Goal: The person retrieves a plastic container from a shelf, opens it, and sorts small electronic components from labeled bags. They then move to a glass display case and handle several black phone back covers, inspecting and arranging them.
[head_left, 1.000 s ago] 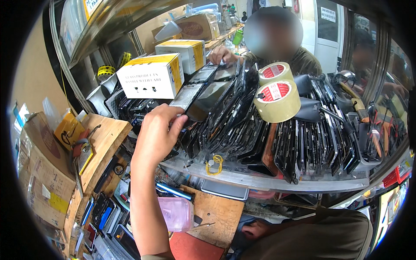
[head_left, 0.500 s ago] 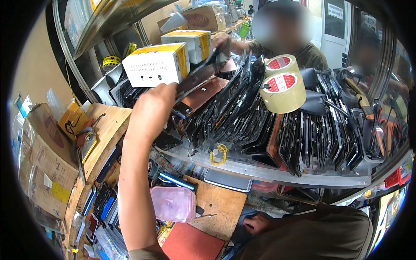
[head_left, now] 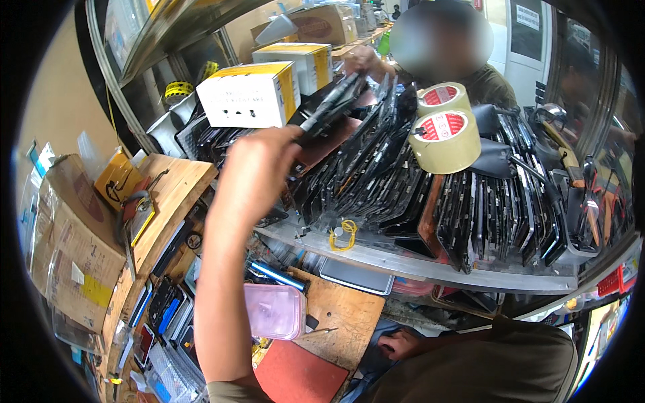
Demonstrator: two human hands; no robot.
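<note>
My left hand [head_left: 263, 164] is raised over the glass counter, fingers closed on the lower end of a thin dark screen panel [head_left: 334, 104]. The panel is tilted and smeared by motion. Under it a copper-brown panel [head_left: 329, 144] partly shows. To the right, several thin black screen panels [head_left: 376, 181] stand on edge in a tight row. A clear tape roll [head_left: 449, 148] lies on top of them. My right hand [head_left: 400, 344] rests low by my blue trousers; its fingers are small and dim.
A white box with yellow tape [head_left: 248, 101] stands beyond my left hand. A mirror-like surface behind seems to repeat the box, roll and my figure. Below are a pink-lidded plastic container [head_left: 274, 312], a red mat [head_left: 302, 373] and a wooden board [head_left: 349, 305]. Cardboard [head_left: 77, 242] leans left.
My left hand has come a little right and down, and the dark panel it holds has shifted and turned. The view has moved slightly. My right hand stays put.
</note>
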